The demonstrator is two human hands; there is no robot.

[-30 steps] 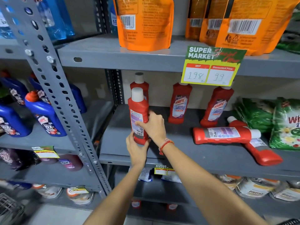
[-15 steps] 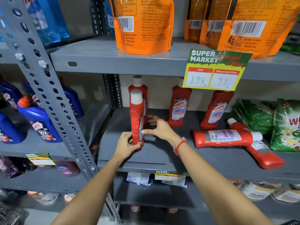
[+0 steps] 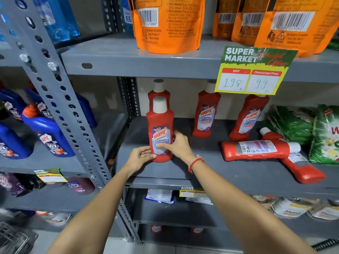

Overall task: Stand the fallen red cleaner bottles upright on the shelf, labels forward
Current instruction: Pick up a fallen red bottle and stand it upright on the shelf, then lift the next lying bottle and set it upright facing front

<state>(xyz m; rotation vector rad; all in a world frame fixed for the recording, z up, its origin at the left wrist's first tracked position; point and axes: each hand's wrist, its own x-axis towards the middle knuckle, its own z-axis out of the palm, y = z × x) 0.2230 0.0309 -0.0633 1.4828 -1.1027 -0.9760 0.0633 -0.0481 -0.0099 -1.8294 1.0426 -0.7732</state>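
A red cleaner bottle (image 3: 160, 123) with a white cap stands upright at the left of the grey shelf (image 3: 211, 169), its front label facing me. My left hand (image 3: 140, 157) grips its lower left side and my right hand (image 3: 177, 144) holds its lower right, thumb across the label. Another upright red bottle (image 3: 158, 90) stands right behind it. Two more red bottles (image 3: 206, 114) (image 3: 248, 118) stand further right, labels forward. Two red bottles lie fallen at the right: one (image 3: 256, 150) on its side showing its back label, another (image 3: 297, 162) angled beneath it.
Green detergent bags (image 3: 324, 132) fill the shelf's right end. A yellow-green price tag (image 3: 254, 70) hangs from the shelf above, which holds orange pouches (image 3: 167, 24). A perforated grey upright (image 3: 60, 99) divides off blue bottles (image 3: 45, 132) on the left rack.
The held bottle has been turned from edge-on to label forward, while both hands stayed on its lower part. The view has shifted slightly.
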